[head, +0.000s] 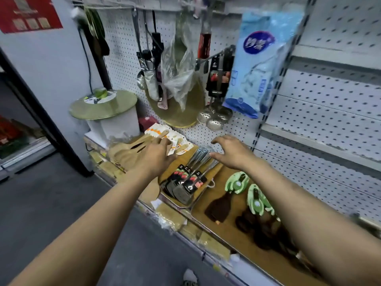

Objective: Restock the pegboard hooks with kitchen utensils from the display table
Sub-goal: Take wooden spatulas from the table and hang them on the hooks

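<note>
Here, a person reaches both arms over a wooden desk [208, 211] below a white pegboard [321, 112]. The left hand [153, 155] rests on a pile of wooden spatulas [132, 148], its fingertips touching their white card tags; how the fingers lie I cannot tell. The right hand [231, 150] hovers, fingers spread, just above the metal handles of black-carded spatulas [186, 181] lying between the two hands. Green-carded utensils [256, 199] lie beneath the right forearm.
</note>
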`<state>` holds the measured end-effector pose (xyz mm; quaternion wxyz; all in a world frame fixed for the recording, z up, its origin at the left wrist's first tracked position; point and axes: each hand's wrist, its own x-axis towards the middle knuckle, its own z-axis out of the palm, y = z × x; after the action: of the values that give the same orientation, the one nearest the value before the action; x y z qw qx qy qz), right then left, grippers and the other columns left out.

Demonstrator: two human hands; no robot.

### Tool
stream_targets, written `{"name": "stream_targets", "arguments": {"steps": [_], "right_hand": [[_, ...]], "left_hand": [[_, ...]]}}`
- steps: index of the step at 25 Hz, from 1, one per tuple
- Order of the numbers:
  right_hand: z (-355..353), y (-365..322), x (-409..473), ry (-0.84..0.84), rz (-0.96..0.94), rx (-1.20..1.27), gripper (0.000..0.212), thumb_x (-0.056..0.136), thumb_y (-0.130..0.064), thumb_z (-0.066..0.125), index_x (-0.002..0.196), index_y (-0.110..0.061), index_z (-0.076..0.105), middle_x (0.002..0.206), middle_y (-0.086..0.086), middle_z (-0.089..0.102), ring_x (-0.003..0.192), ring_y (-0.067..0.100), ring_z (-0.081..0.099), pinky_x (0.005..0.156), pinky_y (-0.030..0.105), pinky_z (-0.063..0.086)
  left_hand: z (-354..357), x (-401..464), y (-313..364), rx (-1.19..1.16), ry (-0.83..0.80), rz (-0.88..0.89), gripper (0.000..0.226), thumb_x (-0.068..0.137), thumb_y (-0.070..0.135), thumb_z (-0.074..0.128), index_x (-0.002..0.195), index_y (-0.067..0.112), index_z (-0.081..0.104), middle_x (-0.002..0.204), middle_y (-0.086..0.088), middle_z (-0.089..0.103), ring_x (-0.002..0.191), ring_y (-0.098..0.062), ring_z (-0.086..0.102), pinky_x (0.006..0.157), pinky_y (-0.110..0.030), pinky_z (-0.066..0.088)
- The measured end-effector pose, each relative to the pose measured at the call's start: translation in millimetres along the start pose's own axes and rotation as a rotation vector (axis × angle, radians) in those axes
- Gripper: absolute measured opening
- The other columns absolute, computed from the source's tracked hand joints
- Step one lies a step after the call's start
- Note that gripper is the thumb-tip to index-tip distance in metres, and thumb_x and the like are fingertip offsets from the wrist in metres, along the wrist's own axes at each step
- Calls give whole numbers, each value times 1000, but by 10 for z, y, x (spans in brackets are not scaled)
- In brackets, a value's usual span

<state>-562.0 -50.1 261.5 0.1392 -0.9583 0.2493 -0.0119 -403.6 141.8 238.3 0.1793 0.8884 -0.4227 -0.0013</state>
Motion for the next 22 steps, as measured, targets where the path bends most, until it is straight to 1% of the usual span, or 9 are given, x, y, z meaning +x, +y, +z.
{"name": "stream_targets", "arguments": {"steps": [3,6,10,13,15,17,18,21,22], "right_hand": [[417,-29,876,-124,38,66,49,92,-48,62,134,-22,54,136,7,55,122,25,54,97,35,45],[902,-203,1590,-261,100,165,46,94,-44,61,133,-20,56,131,7,60,113,22,60,91,30,43],[1665,-497,2252,-343,283,404,43,94,-39,63,127,-11,61,127,7,63,113,23,61,92,30,47],[2210,-717,2662,-331,529,631,37,92,-38,67,116,-10,69,120,7,67,109,23,62,84,26,45],[2531,-832,2879,-310,661,718,35,89,-40,69,108,-11,73,117,8,70,108,24,63,86,26,48],[2794,-949,3057,-281,753,776,33,89,-39,69,104,-10,71,116,11,69,108,27,63,89,30,50],[2917,-1012,3124,-275,795,790,32,90,-38,68,106,-10,70,119,12,68,109,28,62,88,29,49],[3185,-1196,3254,-269,893,811,39,95,-34,61,125,-8,65,129,15,64,117,31,59,81,23,40],[3239,-1236,3279,-245,936,838,39,96,-31,60,126,-6,64,128,15,64,115,30,60,79,21,40]], "left_hand": [[299,662,-550,38,-94,-76,53,91,44,58,135,14,48,137,-10,50,120,-31,50,92,-37,42],[640,1187,-1117,47,-182,-142,51,92,44,58,132,13,49,133,-14,52,116,-34,52,88,-38,43],[1100,1659,-1773,-50,-310,-178,51,89,44,61,128,14,48,127,-18,54,111,-36,54,89,-41,47],[1402,1973,-2207,-82,-398,-156,49,91,41,60,129,13,48,128,-19,54,115,-37,52,90,-40,45],[1561,2145,-2449,-96,-436,-114,47,92,39,59,129,12,49,128,-18,55,115,-36,52,89,-38,43],[1681,2270,-2667,-140,-469,-101,47,92,37,60,131,12,50,128,-17,56,116,-36,51,88,-36,42],[1747,2333,-2778,-159,-492,-95,48,92,37,61,131,11,50,128,-16,57,116,-35,52,87,-36,43],[1900,2459,-3041,-218,-536,-62,51,90,37,64,131,10,51,126,-15,60,113,-33,56,85,-33,45],[1929,2490,-3096,-235,-546,-54,51,90,37,64,130,9,52,125,-15,61,112,-33,57,84,-32,44]]}}
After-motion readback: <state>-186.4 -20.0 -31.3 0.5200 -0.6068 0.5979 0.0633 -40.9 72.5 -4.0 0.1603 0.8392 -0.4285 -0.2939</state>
